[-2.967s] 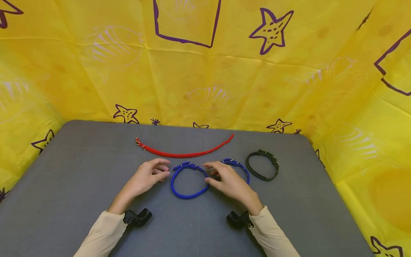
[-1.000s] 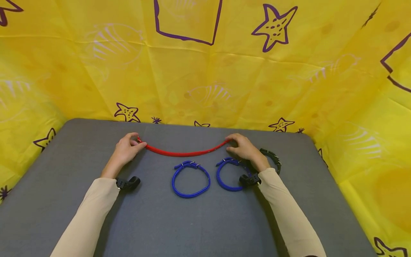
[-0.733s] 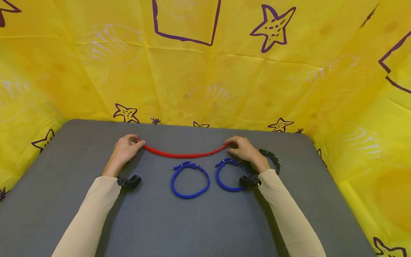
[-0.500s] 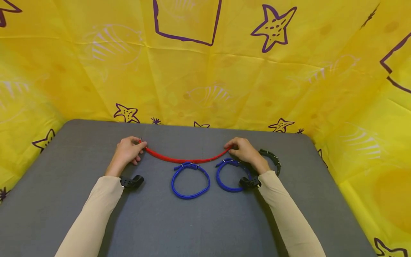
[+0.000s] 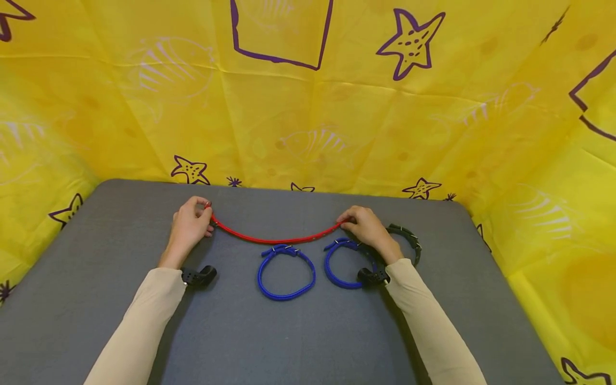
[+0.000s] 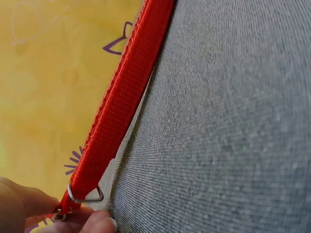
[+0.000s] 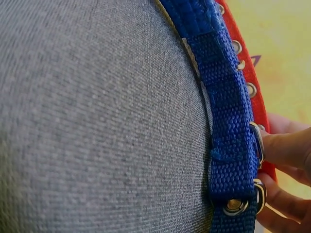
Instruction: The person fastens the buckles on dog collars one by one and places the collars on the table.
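An unbuckled red pet collar [image 5: 274,241] hangs in a shallow curve between my two hands. My left hand [image 5: 187,229] pinches its buckle end between thumb and fingers, and a metal D-ring [image 6: 85,196] shows just past the fingertips in the left wrist view. With thumb and fingers, my right hand [image 5: 367,227] pinches the opposite end, the one with metal eyelets [image 7: 251,90]. The collar's middle lies right at the buckle of a blue collar [image 5: 286,297], which is fastened in a loop. A second blue collar [image 5: 343,283] lies below my right hand, partly hidden by the wrist.
A dark green collar [image 5: 411,239], also looped, lies on the right, partly behind my right hand and wrist. All rest on a grey cloth-covered table [image 5: 269,342]. Yellow sheeting [image 5: 308,107] with sea-creature drawings stands along its back and sides.
Both hands left the area by the blue collars and took hold of the red collar's ends. Its middle has shifted slightly nearer; my left hand has since tilted its end upward.
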{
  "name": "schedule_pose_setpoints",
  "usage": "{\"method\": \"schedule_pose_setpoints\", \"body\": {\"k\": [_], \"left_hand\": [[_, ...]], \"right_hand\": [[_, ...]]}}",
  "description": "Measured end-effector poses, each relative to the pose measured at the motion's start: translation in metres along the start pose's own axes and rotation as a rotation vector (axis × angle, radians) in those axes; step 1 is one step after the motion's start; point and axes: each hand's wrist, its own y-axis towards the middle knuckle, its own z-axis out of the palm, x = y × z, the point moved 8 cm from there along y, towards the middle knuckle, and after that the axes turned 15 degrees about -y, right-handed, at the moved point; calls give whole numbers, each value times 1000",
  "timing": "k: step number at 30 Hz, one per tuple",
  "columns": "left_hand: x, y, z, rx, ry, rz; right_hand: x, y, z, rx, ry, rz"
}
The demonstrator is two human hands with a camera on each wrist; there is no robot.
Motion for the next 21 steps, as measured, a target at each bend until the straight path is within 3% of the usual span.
{"method": "schedule_pose_setpoints", "body": {"k": [12,21], "left_hand": [[-19,-6,-12,-70,-185,48],[-35,-17,-15,-28,-275,66]], "right_hand": [[-9,-8,-8,-98,11,96],[2,-15,-21,-175,77,28]]}}
